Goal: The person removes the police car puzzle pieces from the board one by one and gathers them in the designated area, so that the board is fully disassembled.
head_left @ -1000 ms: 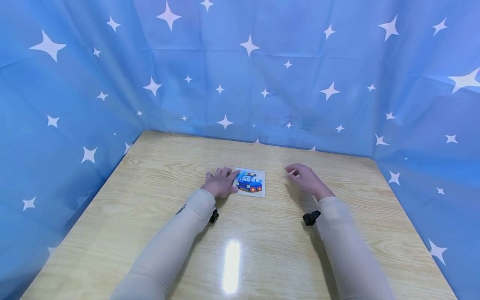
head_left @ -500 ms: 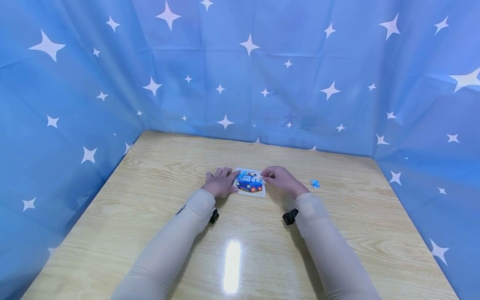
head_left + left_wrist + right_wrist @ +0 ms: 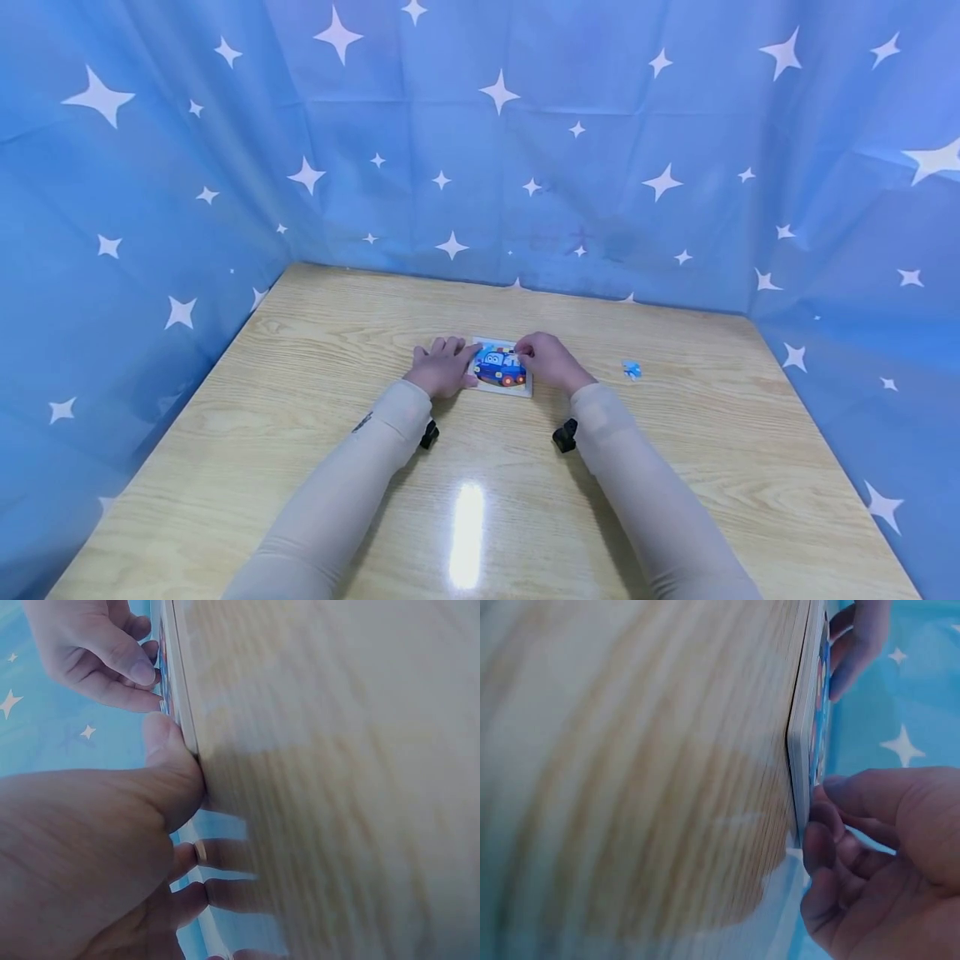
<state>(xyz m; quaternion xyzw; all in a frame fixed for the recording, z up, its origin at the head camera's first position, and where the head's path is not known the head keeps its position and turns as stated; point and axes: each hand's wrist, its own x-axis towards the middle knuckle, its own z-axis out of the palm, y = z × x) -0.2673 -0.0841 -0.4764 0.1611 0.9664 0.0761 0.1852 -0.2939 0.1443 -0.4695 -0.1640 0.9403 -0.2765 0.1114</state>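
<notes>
A small square puzzle board [image 3: 501, 388] with a white border and a blue cartoon car lies flat on the table. My left hand [image 3: 439, 367] rests at its left edge with fingers spread; in the left wrist view the thumb [image 3: 169, 750] presses the near edge. Over the board's upper right part is my right hand [image 3: 551, 360], thumb and forefinger pinching a small puzzle piece mostly hidden by the fingers. In the right wrist view, those fingertips [image 3: 832, 784] meet at the board's face, the other fingers curled. A loose blue puzzle piece [image 3: 632, 369] lies right of the right hand.
The wooden table [image 3: 360, 508] reaches back to a blue curtain [image 3: 570, 183] with white stars, which also hangs along both sides. A bright light reflection [image 3: 467, 537] shows on the tabletop nearer the body.
My right hand has moved left from the table beside the board to the board's upper right part, uncovering the loose blue piece. The left hand stays in place.
</notes>
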